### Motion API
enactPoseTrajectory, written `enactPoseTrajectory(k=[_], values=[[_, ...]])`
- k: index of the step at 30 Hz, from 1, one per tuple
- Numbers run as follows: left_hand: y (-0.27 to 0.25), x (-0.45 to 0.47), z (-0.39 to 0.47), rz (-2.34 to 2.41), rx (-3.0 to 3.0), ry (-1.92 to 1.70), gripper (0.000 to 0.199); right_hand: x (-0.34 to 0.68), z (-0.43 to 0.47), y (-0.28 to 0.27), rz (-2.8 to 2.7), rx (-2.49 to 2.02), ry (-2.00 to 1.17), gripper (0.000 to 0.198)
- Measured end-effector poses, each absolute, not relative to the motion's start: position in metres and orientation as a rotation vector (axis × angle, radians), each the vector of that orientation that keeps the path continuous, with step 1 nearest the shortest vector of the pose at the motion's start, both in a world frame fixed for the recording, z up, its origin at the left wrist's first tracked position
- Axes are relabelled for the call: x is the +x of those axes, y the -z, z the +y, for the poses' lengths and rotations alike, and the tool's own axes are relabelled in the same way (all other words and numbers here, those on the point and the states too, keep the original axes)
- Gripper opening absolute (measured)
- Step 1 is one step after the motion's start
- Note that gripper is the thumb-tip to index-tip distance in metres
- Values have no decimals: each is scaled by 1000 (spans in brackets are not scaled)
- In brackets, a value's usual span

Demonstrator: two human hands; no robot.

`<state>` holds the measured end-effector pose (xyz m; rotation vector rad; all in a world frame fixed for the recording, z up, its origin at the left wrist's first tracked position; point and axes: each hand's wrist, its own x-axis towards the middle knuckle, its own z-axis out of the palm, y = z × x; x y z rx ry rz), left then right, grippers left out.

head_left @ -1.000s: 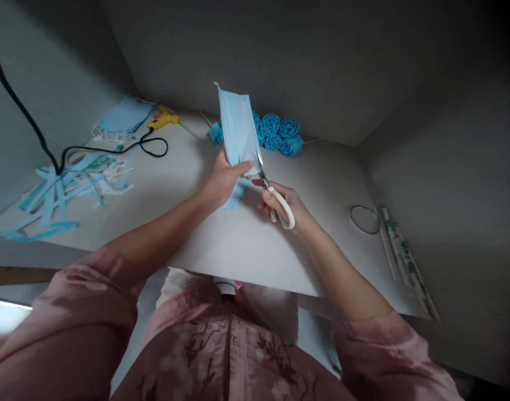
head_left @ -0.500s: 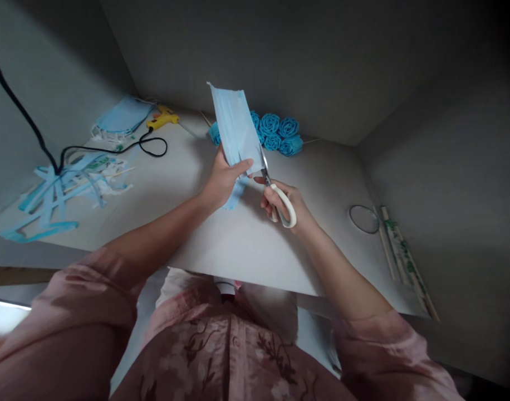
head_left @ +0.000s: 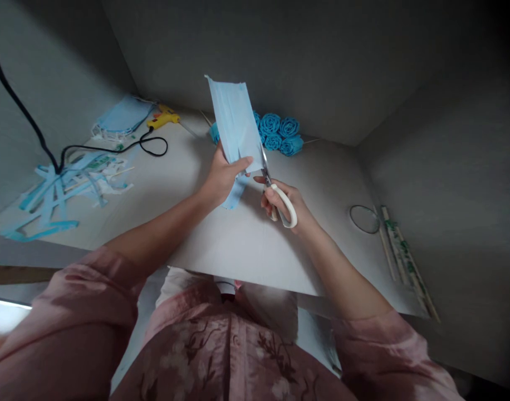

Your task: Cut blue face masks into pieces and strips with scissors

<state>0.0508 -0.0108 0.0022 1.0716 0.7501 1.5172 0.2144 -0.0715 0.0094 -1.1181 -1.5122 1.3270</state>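
Observation:
A light blue face mask (head_left: 234, 117), opened out into a sheet, is held up over the table by my left hand (head_left: 225, 174). My thumb lies on its front near the lower edge, and a blue flap hangs below my fingers. My right hand (head_left: 282, 200) grips white-handled scissors (head_left: 289, 209), whose metal blades point up along the sheet's lower right edge. Whether the blades are fully closed on the material is hard to make out. Behind the sheet, partly hidden by it, lie several blue rolled flowers (head_left: 280, 133) on sticks.
At the back left are stacked masks (head_left: 123, 116) and a yellow glue gun (head_left: 163, 117) with a black cord (head_left: 88, 148). Cut blue strips (head_left: 58, 195) are heaped at the left. A wire ring (head_left: 364, 219) and several green-marked sticks (head_left: 405, 256) lie at the right.
The upper part of the mask sheet has risen slightly and spread flatter. Both hands and the scissors stay almost where they were.

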Motion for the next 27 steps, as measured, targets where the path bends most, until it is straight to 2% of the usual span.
enactPoseTrajectory(k=[27], values=[[-8,51,-16,803,1049,-1492,46,209,-75,-11,-1420,-1197,-1305,59]])
